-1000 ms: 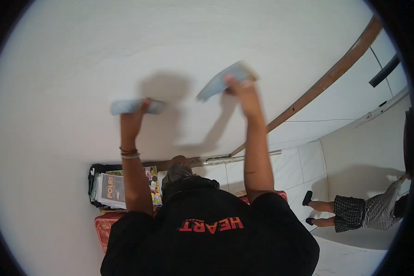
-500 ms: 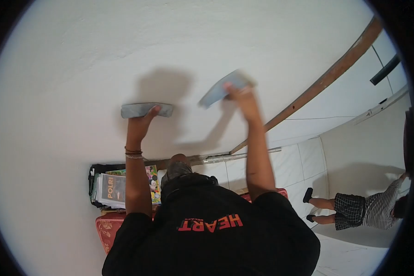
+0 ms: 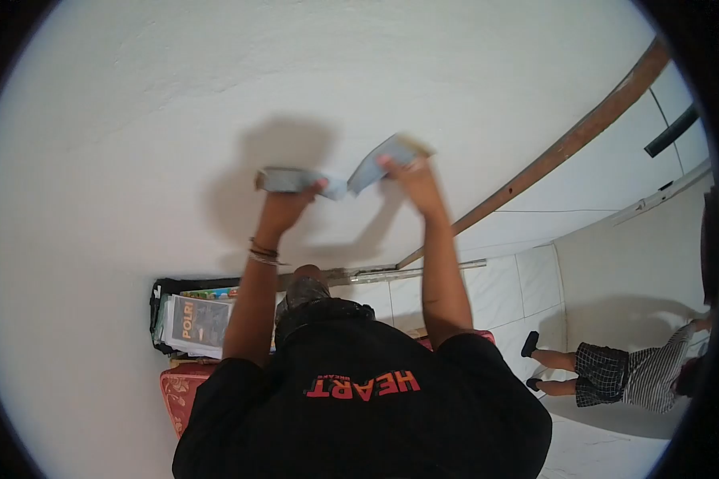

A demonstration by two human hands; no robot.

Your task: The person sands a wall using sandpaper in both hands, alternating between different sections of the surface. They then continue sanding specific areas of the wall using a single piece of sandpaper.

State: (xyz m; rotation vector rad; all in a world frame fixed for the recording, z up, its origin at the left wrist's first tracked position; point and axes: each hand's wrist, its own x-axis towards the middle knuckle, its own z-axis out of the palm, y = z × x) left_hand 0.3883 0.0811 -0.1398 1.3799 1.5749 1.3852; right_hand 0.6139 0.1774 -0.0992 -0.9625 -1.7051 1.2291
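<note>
My left hand (image 3: 290,209), with bracelets at the wrist, is closed around a flat grey scraper (image 3: 284,180) with a brownish end. My right hand (image 3: 411,180) grips another flat blue-grey scraper (image 3: 367,169), slanted, with a yellowish-brown edge at its far end. The scrapers' inner ends meet or nearly meet; blur keeps me from telling whether they touch. Both hands are raised in front of a white wall (image 3: 160,120), which carries their shadows.
A brown wooden beam (image 3: 551,156) slants up at the right. Below left, a black-edged box (image 3: 156,319) of books and papers (image 3: 200,326) stands beside a red patterned cushion (image 3: 185,391). Another person (image 3: 651,375) in a striped shirt stands at the far right on white floor tiles (image 3: 495,287).
My left hand has moved right with its scraper, toward the other one. My right hand has shifted slightly left and down, still holding its scraper.
</note>
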